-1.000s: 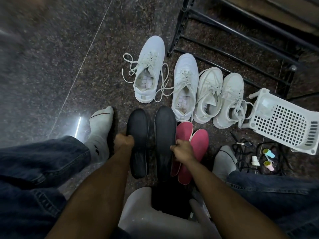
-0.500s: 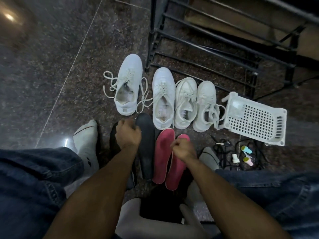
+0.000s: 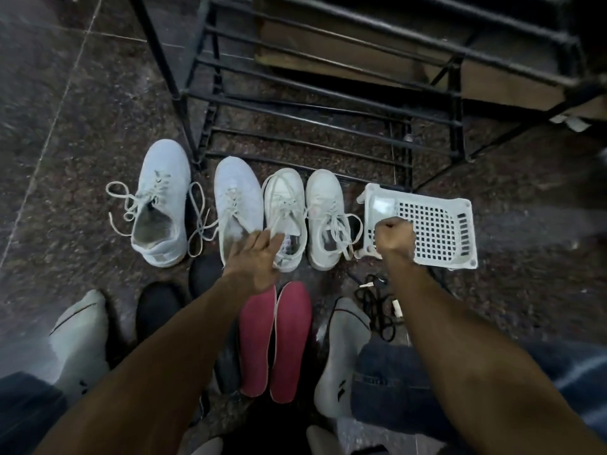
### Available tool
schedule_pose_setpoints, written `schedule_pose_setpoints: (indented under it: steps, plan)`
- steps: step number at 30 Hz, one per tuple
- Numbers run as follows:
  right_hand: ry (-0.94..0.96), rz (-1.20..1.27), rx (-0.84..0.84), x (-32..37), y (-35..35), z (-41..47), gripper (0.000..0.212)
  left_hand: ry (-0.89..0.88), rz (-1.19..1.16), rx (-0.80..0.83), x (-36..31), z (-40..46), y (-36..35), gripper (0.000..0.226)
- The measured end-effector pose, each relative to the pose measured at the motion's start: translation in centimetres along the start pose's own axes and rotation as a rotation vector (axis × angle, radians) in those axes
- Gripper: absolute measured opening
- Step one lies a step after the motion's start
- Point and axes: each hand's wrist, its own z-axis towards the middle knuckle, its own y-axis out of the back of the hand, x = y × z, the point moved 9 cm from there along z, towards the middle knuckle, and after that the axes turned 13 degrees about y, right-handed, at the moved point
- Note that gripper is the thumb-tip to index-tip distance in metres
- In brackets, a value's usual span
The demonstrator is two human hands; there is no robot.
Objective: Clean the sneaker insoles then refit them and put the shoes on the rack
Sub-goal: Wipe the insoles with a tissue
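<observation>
Four white sneakers stand in a row before the rack: a far-left sneaker (image 3: 161, 205) with loose laces, a second sneaker (image 3: 238, 201), a third sneaker (image 3: 284, 205) and a fourth sneaker (image 3: 325, 215). Two pink insoles (image 3: 276, 339) lie side by side on the floor near me. Two black insoles (image 3: 157, 307) lie to their left, partly under my left arm. My left hand (image 3: 256, 257) reaches with straight fingers over the heels of the second and third sneakers. My right hand (image 3: 394, 238) is a curled fist over the basket's near left corner, with nothing visible in it.
A black metal shoe rack (image 3: 328, 103) stands behind the sneakers. A white perforated basket (image 3: 440, 224) lies right of the shoes. Dark cords and small items (image 3: 374, 293) sit on the floor below it. My socked feet (image 3: 82, 336) flank the insoles.
Both hands left the insoles and moved forward. The left let go of a black insole and reached to the sneakers; the right went to the basket. The view tilted up toward the rack.
</observation>
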Motion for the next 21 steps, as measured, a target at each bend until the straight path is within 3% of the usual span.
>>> schedule_pose_setpoints:
  steps: [7, 10, 12, 18, 21]
  plan:
    - [0.17, -0.21, 0.148, -0.1, -2.3, 5.2, 0.04, -0.059, -0.045, 0.017, 1.6, 0.8, -1.7, 0.083]
    - [0.171, -0.314, 0.187, -0.4, -3.1, 5.7, 0.033, -0.058, -0.057, 0.005, 1.6, 0.8, -1.8, 0.085]
    - [0.148, -0.306, 0.119, -0.3, -2.5, 5.8, 0.027, -0.052, -0.077, 0.015, 1.6, 0.8, -1.8, 0.085]
    - [0.036, 0.389, -0.099, -1.0, -0.5, 5.8, 0.023, -0.028, -0.134, 0.042, 1.4, 0.8, -1.7, 0.078]
    - [-0.021, 0.636, -0.073, 0.6, -0.1, 3.1, 0.032, 0.001, -0.279, 0.014, 1.2, 0.2, -1.1, 0.067]
